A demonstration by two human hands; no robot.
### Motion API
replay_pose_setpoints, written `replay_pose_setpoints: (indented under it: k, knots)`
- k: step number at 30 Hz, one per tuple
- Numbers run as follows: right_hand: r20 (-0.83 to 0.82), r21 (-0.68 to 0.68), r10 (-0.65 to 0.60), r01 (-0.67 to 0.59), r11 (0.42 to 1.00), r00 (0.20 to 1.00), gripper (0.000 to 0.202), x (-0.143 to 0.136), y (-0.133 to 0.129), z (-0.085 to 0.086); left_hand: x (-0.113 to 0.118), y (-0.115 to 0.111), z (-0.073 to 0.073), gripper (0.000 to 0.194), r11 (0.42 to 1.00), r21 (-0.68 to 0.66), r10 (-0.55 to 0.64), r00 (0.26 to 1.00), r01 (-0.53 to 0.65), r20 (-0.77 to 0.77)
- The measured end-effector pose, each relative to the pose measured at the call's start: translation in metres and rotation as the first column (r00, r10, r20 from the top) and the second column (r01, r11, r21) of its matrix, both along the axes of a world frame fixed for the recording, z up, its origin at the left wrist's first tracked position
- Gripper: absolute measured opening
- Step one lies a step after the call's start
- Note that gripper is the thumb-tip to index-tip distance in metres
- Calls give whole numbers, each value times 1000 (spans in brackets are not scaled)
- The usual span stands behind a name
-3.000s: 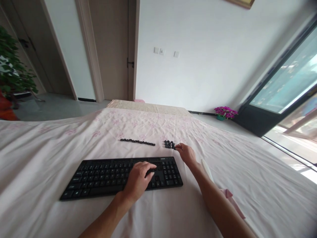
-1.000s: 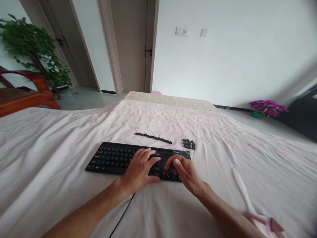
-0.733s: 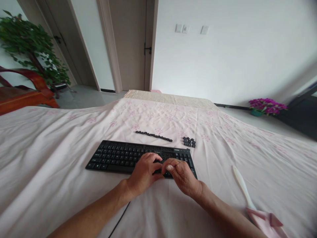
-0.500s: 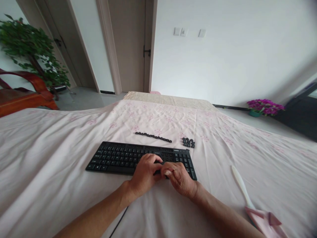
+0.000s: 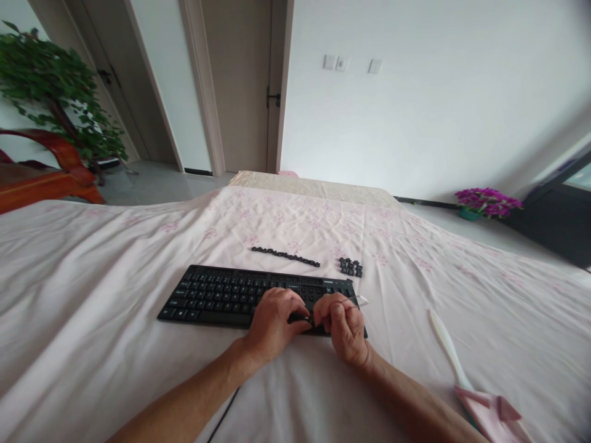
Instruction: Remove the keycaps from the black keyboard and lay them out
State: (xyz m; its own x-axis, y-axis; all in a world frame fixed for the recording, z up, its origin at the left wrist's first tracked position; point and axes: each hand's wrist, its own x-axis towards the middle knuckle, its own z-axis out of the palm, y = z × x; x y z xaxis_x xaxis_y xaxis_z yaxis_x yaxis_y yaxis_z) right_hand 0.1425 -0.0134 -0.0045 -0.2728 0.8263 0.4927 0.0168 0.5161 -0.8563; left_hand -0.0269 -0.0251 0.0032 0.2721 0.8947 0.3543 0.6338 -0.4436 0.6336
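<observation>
The keyboard (image 5: 207, 303) is lying on the sheet (image 5: 286, 400), with a row of keycaps (image 5: 286, 255) resting just behind it and a cluster of keycaps (image 5: 351, 267) sitting right of that row. A wire tool (image 5: 363, 301) is sticking out of the right hand (image 5: 347, 326), over the keyboard's right part. A handle (image 5: 447, 344) is lying farther right, its near end meeting a folded cloth (image 5: 494, 413). A cable (image 5: 224, 415) is running before the keyboard.

Matt black plastic keyboard (image 5: 217, 289) (keys smooth-looking) on soft, wrinkled cloth (image 5: 397, 307).
</observation>
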Motion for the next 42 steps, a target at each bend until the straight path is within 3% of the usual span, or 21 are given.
replay_pose_setpoints:
  k: [4, 7, 11, 15, 17, 19, 22, 24, 26, 29, 36, 38, 42]
  knots:
    - [52, 101, 30, -36, 994, 998, 40, 3, 1, 6, 0, 1, -1, 11, 1000, -22, 18, 999, -18, 27]
    - [165, 211, -69, 33, 977, 984, 41, 11, 5, 19, 0, 2, 0, 10, 997, -50, 59, 997, -57, 45]
    - [464, 390, -280, 90, 917, 841, 28, 19, 14, 40, -3, 4, 2, 8, 988, -128, 100, 987, -84, 125]
    - [619, 367, -243, -1, 930, 747, 30, 18, 21, 50, -6, 10, 8, 8, 974, -221, 105, 968, -53, 228]
    - [716, 316, -266, 41, 948, 646, 31, 19, 25, 51, -7, 13, 11, 7, 971, -231, 114, 963, -57, 245]
    - [834, 264, -290, 123, 957, 469, 28, 25, 29, 53, -7, 17, 13, 7, 975, -209, 123, 963, -72, 242]
    - [950, 187, -232, 211, 960, 211, 29, 41, 32, 56, -6, 20, 13, 13, 982, -171, 118, 964, -78, 238]
    - [975, 162, -193, 237, 958, 115, 31, 54, 28, 57, -4, 22, 12, 17, 984, -162, 107, 961, -67, 255]
    - [983, 141, -164, 238, 961, 82, 26, 63, 20, 57, -2, 23, 10, 18, 984, -173, 101, 953, -52, 287]
    - [973, 116, -158, 236, 965, 169, 29, 67, 9, 57, 1, 24, 7, 21, 974, -227, 108, 928, -25, 357]
    - [752, 56, -204, 248, 967, 627, 25, 36, 16, 53, 4, 25, 5, 33, 953, -303, 152, 863, 1, 481]
    - [703, 73, -210, 225, 972, 679, 23, 26, 18, 49, 5, 23, 6, 35, 951, -308, 148, 854, 15, 499]
    - [687, 110, -222, 202, 973, 692, 15, 13, 18, 42, 9, 18, 7, 38, 954, -295, 120, 840, 50, 529]
